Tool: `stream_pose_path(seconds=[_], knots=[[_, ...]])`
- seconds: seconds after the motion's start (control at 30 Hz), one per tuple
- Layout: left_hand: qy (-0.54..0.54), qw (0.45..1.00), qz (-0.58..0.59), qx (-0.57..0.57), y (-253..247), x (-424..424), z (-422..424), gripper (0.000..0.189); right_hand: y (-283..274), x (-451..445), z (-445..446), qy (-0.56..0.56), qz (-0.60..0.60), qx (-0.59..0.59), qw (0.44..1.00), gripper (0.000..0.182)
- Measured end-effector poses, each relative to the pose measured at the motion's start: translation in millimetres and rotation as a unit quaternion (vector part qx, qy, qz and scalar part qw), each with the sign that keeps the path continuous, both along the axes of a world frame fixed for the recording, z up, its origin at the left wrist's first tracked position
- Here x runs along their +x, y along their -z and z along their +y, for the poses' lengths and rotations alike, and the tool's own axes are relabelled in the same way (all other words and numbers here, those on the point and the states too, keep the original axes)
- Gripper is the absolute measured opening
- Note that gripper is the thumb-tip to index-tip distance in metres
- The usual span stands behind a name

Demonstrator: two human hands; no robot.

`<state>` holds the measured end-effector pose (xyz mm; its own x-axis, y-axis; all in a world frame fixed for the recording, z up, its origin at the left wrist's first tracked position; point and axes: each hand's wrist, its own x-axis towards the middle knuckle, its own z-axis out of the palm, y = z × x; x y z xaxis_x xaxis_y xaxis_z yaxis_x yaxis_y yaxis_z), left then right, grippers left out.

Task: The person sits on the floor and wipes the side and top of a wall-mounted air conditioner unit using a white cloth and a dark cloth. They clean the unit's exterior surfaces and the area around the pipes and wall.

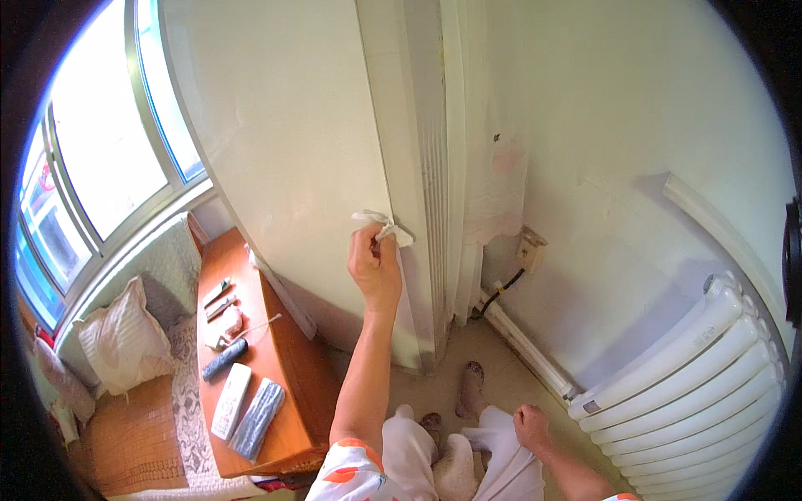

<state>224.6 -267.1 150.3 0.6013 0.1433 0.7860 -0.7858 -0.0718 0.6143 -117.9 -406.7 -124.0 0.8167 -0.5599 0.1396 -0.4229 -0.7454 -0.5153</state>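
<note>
My left hand (pixel 376 266) grips a crumpled white cloth (pixel 401 237) at the vertical edge of a tall white panel (pixel 294 144). Part of the cloth is hidden in the fingers, while its loose ends stick out on both sides. Lower down, my right hand (pixel 531 427) is curled into a loose fist beside my leg in pale trousers (pixel 510 460). Nothing shows in that fist.
A wooden cabinet (pixel 294 401) at left carries a white remote control (pixel 232 401), a dark cylindrical item (pixel 225 359) and small things. Beyond is a seat with a pillow (pixel 125 338). At right stand a white radiator (pixel 683 388), a pipe (pixel 532 351) and a wall socket (pixel 531 249) with black cable.
</note>
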Motion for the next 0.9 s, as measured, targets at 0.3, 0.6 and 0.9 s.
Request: stream_pose_path(seconds=[0.3, 0.6, 0.9], knots=[[0.123, 0.924, 0.249, 0.264, 142.6, -17.6, 40.3, 0.012, -7.4, 10.9, 23.8, -0.034, 0.052, -0.091, 0.994, 0.013], [0.362, 0.836, 0.386, 0.145, 181.3, -107.6, 41.6, 0.007, -68.8, -9.8, 36.2, 0.036, -0.109, -0.108, 0.987, 0.014], [0.381, 0.704, 0.581, 0.145, 266.4, -163.2, 38.1, 0.015, -187.5, -155.0, 16.2, 0.170, -0.202, -0.214, 0.941, 0.009]])
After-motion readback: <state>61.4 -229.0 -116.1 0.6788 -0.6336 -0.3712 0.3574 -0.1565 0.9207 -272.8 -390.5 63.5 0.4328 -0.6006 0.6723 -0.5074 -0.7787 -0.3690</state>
